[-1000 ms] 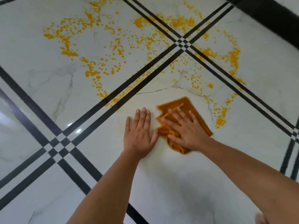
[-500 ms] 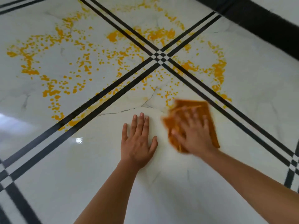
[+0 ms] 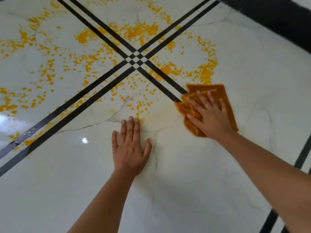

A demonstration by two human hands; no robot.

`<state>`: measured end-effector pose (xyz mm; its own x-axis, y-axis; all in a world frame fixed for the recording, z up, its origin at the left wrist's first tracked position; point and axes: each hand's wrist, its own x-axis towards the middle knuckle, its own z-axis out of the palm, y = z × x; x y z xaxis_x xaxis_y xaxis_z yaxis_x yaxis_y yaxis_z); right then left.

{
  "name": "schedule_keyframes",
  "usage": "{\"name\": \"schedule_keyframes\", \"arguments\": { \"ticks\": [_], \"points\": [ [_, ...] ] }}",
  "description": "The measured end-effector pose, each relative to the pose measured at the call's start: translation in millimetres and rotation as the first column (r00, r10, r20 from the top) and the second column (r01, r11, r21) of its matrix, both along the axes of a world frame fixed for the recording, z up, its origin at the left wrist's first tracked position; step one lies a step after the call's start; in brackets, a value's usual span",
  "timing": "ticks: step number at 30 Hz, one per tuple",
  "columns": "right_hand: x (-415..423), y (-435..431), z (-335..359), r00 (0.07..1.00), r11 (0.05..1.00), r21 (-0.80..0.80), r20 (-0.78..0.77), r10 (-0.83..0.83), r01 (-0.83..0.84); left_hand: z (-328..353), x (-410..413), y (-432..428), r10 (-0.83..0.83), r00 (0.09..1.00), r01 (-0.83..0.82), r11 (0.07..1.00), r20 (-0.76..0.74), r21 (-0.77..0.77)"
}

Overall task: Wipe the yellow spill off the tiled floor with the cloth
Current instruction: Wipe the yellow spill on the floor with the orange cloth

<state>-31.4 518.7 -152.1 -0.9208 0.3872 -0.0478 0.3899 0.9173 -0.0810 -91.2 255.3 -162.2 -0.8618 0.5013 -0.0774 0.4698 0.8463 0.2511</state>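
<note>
A yellow spill (image 3: 138, 32) lies in blotches and droplets over the white marble tiled floor (image 3: 193, 190), spread around the crossing of black double lines (image 3: 137, 58). An orange cloth (image 3: 217, 93) lies flat on the floor at the spill's near right edge, just below a thick blotch. My right hand (image 3: 208, 116) presses down on the cloth with fingers spread and straight. My left hand (image 3: 130, 148) rests flat on the bare tile to the left of the cloth, fingertips near the closest droplets.
A dark band (image 3: 277, 19) runs along the floor's far right edge. More black tile lines (image 3: 303, 155) cross at the lower right. A hairline crack (image 3: 117, 113) runs through the tile just beyond my left hand. A faint yellow smear sits beside my left fingertips.
My right hand has slid the cloth to the right and farther away, over the black lines toward the spill's right edge. My left hand stays planted on the tile. The view shifted.
</note>
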Motion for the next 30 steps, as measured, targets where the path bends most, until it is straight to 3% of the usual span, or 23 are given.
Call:
{"name": "schedule_keyframes", "arguments": {
  "ticks": [1, 2, 3, 5, 7, 10, 14, 17, 21, 24, 26, 30],
  "points": [
    [-13.7, -9.3, -0.9, 0.992, 0.992, -0.016, 0.037, -0.121, 0.122, -1.2, 1.6, 3.8, 0.02, 1.0, -0.02, 1.0, 0.005, -0.01],
    [-18.5, -23.0, -2.9, 0.996, 0.997, -0.023, 0.05, -0.078, 0.08, -1.6, 2.1, 6.8, 0.034, 0.999, -0.034, 0.999, 0.006, -0.019],
    [-16.9, -37.9, -6.7, 0.996, 0.996, -0.031, 0.041, 0.08, -0.079, -1.3, 2.8, 6.9, 0.05, 0.999, -0.05, 0.999, 0.006, -0.022],
    [-6.3, -51.5, -5.6, 0.909, 0.91, -0.037, 0.047, 0.413, -0.412, 4.2, 4.8, 7.5, 0.074, 0.997, -0.073, 0.997, 0.029, -0.034],
    [-0.4, -42.1, 1.1, 0.873, 0.874, -0.072, 0.052, 0.485, -0.481, 19.5, 12.7, 13.6, 0.109, 0.992, -0.105, 0.993, 0.069, -0.059],
    [-2.7, -38.6, 12.5, 0.912, 0.902, -0.197, 0.071, 0.403, -0.383, 39.2, 22.2, 35.2, 0.208, 0.974, -0.212, 0.977, 0.094, 0.034],
    [26.7, -9.1, 24.7, 0.993, 0.958, -0.277, -0.106, 0.043, -0.071, 53.5, 38.4, 80.7, 0.239, 0.963, -0.257, 0.954, 0.127, 0.154],
    [37.2, 24.7, 30.2, 1.0, 0.977, -0.215, 0.028, 0.015, -0.008, 47.8, 46.9, 122.5, 0.135, 0.978, -0.156, 0.98, 0.162, 0.123],
    [27.2, 57.0, 32.4, 0.992, 0.978, -0.186, 0.101, -0.08, 0.097, 30.0, 49.2, 181.6, 0.233, 0.921, -0.25, 0.968, 0.312, 0.018],
    [17.5, 70.0, 29.6, 0.979, 0.956, -0.214, 0.09, -0.183, 0.199, 15.7, 45.3, 198.3, 0.286, 0.93, -0.285, 0.958, 0.232, -0.037],
    [8.6, 80.5, 24.9, 0.972, 0.951, -0.202, 0.074, -0.223, 0.234, 8.4, 29.9, 206.2, 0.195, 0.969, -0.19, 0.981, 0.154, -0.045],
    [-11.0, 107.2, 21.3, 0.936, 0.923, -0.165, 0.004, -0.351, 0.347, 8.8, -46.1, 233.9, -0.208, 0.974, 0.213, 0.976, 0.089, -0.041]
  ]
}}
